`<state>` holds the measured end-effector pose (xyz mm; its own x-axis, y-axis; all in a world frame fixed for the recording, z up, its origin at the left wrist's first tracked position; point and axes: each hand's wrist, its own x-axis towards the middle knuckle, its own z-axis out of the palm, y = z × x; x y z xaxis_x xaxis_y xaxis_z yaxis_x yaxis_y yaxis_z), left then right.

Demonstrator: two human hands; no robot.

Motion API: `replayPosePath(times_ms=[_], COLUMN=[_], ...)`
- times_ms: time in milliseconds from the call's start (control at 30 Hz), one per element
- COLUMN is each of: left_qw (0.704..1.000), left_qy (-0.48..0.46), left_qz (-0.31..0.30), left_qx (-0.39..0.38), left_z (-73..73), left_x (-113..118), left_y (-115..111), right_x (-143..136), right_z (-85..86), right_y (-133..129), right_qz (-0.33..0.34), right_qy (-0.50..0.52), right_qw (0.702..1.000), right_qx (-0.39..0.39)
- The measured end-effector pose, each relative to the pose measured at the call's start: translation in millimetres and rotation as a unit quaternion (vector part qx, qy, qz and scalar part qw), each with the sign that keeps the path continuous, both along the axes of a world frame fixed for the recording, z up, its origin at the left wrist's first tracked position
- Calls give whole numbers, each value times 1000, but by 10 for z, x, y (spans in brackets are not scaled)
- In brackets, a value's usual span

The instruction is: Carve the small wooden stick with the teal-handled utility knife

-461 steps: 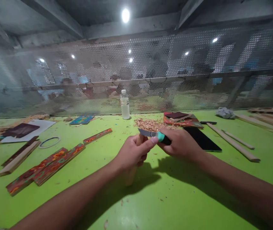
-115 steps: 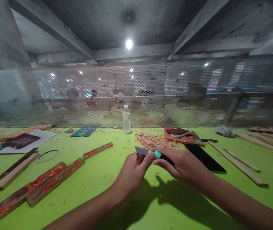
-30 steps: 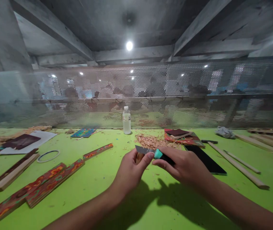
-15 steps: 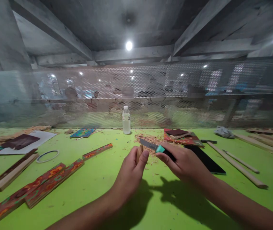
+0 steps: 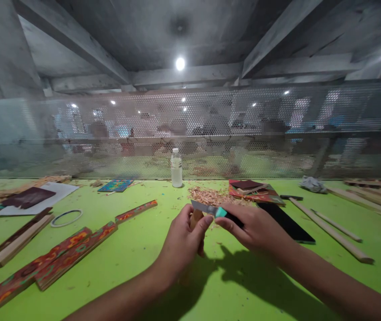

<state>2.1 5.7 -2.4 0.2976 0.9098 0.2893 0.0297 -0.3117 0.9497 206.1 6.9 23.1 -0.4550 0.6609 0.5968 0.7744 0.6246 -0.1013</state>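
A small piece of wood (image 5: pixel 196 217) is gripped between the thumb and fingers of my left hand (image 5: pixel 184 236). My right hand (image 5: pixel 256 223) is wrapped round the black and teal handle of a knife (image 5: pixel 221 212). The knife's blade points left and lies over the top of the wood, with the left thumb close beneath it. Most of the wood is hidden by my left fingers. Behind both hands, a heap of wood shavings (image 5: pixel 207 195) lies on the green table (image 5: pixel 137 249).
Painted strips (image 5: pixel 76 254), a tape ring (image 5: pixel 66 218) and sandpaper (image 5: pixel 31 197) lie left. A bottle (image 5: pixel 176 168) stands before a perforated screen (image 5: pixel 143 156). Rightward are a black tablet (image 5: pixel 286 223), wooden sticks (image 5: pixel 334 232) and a crumpled cloth (image 5: pixel 312 184).
The knife has shifted slightly left and down over the wood. My left thumb has moved right, nearer the blade, and the wood looks more tilted.
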Motion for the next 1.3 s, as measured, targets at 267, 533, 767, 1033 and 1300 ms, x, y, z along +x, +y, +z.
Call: replayPosePath(times_ms=[267, 533, 767, 1033, 1300], left_qw=[1000, 997, 995, 992, 995], left_qy=[10, 50, 78, 91, 83], left_qz=[16, 36, 56, 74, 55], left_qx=[19, 41, 38, 41, 26], left_z=[-1, 54, 117, 136, 46], left_x=[-32, -34, -68, -58, -65], left_y=[16, 41, 33, 44, 55], right_x=[14, -16, -59, -116, -37], right_z=[7, 0, -69, -89, -1], right_y=[-9, -28, -80, -172, -64], right_qz=[28, 25, -18, -75, -109], right_qy=[-19, -19, -14, 0, 20], right_qw=[999, 999, 997, 995, 993], right_qx=[0, 28, 70, 64, 36])
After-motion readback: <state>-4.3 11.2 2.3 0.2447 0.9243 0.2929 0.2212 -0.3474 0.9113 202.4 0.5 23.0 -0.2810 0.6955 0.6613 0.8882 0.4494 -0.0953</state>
